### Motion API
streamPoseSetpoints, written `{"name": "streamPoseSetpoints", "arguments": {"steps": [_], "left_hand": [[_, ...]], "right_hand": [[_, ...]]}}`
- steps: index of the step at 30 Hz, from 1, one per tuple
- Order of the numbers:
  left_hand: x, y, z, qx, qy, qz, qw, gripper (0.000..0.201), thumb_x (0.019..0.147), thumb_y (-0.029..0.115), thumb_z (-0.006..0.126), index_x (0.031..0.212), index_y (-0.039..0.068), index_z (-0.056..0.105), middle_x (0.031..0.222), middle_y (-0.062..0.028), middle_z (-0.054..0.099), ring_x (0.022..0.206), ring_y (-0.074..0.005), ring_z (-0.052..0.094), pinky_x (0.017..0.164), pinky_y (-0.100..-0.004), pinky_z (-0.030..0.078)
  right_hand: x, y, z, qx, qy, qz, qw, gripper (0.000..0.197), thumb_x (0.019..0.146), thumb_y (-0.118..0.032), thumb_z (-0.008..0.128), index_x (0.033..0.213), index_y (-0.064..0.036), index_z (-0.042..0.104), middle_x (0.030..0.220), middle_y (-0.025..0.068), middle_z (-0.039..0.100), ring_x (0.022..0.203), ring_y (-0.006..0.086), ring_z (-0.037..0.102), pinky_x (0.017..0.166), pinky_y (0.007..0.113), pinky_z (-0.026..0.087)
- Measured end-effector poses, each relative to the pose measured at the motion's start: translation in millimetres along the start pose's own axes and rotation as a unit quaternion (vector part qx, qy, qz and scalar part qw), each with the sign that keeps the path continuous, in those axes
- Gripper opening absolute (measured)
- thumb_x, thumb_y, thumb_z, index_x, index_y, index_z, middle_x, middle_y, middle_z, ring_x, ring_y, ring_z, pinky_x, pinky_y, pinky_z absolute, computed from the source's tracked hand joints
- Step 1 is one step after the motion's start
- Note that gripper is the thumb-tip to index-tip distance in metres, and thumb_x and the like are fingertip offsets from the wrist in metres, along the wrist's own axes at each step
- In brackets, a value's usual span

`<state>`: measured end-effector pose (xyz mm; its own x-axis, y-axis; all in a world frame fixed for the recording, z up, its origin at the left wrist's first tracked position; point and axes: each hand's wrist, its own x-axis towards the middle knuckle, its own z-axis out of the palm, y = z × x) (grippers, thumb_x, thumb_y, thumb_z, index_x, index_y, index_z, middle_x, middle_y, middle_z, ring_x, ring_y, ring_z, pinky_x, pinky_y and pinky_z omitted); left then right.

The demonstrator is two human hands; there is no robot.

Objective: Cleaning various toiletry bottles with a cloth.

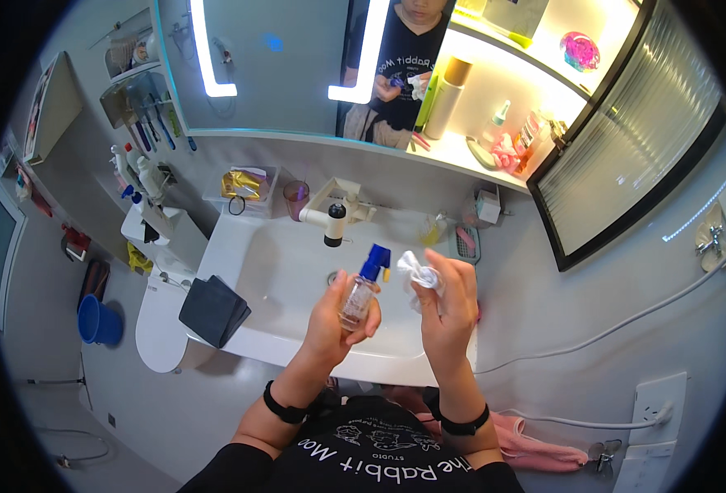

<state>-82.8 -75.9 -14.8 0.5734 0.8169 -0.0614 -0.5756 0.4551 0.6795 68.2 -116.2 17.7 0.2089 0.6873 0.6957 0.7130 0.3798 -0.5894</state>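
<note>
Above the white washbasin, my left hand is wrapped round a small clear bottle with a blue pump top, tilted slightly to the right. A crumpled white tissue or cloth is pinched between the thumb and fingers of my right hand. The bottle's top and the white wad are close together but apart. Behind them stands a cream faucet with a black spout end.
Dark grey folded sheets lie on the basin's left edge, by the toilet. A clear box and a purple cup stand left of the faucet. The open cabinet door juts out at upper right; a cable hangs along the right wall.
</note>
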Motion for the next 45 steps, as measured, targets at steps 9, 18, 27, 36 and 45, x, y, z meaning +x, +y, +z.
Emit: {"name": "streamPoseSetpoints", "arguments": {"steps": [9,18,27,36,45], "left_hand": [[-1,18,-12,0.036,0.017,-0.020,0.999,0.052,0.099,0.044,0.024,0.086,0.003,0.053,0.045,-0.0067,0.042,0.033,-0.0125,0.032,0.034,-0.0242,0.025],[11,20,-21,0.036,-0.072,-0.021,0.996,0.048,0.099,0.048,0.025,0.091,0.007,0.050,0.050,-0.0041,0.043,0.034,-0.0101,0.032,0.034,-0.0228,0.023],[18,9,-35,-0.008,-0.020,-0.047,0.999,0.050,0.098,0.051,0.027,0.094,0.009,0.052,0.066,-0.0002,0.051,0.046,-0.0101,0.044,0.041,-0.0239,0.033],[18,9,-18,0.148,0.030,-0.004,0.988,0.045,0.100,0.047,0.029,0.100,0.007,0.050,0.067,0.0011,0.050,0.050,-0.0064,0.045,0.044,-0.0193,0.035],[15,3,-17,0.238,-0.067,0.103,0.963,0.040,0.102,0.038,0.027,0.100,0.005,0.049,0.062,-0.0015,0.048,0.050,-0.0067,0.043,0.046,-0.0215,0.034]], "right_hand": [[-14,3,45,0.027,-0.042,-0.073,0.996,0.029,0.070,0.007,0.068,0.096,-0.0023,0.059,0.093,0.0113,0.059,0.081,0.0289,0.059,0.068,0.035,0.050],[9,-28,36,0.038,0.067,-0.057,0.995,0.030,0.072,0.008,0.065,0.100,-0.0029,0.060,0.100,0.0127,0.058,0.088,0.0289,0.058,0.075,0.034,0.048],[-26,-26,56,-0.021,-0.013,-0.103,0.994,0.031,0.065,0.007,0.065,0.093,-0.0060,0.065,0.098,0.0074,0.059,0.087,0.0261,0.055,0.075,0.034,0.047],[-17,-15,49,-0.010,-0.007,-0.089,0.996,0.033,0.064,0.007,0.068,0.094,-0.0075,0.066,0.097,0.0081,0.057,0.086,0.0262,0.053,0.073,0.033,0.047],[-21,24,27,-0.047,-0.010,-0.032,0.998,0.027,0.069,0.009,0.067,0.091,-0.0077,0.065,0.093,0.0091,0.049,0.078,0.0222,0.052,0.065,0.030,0.045]]}}
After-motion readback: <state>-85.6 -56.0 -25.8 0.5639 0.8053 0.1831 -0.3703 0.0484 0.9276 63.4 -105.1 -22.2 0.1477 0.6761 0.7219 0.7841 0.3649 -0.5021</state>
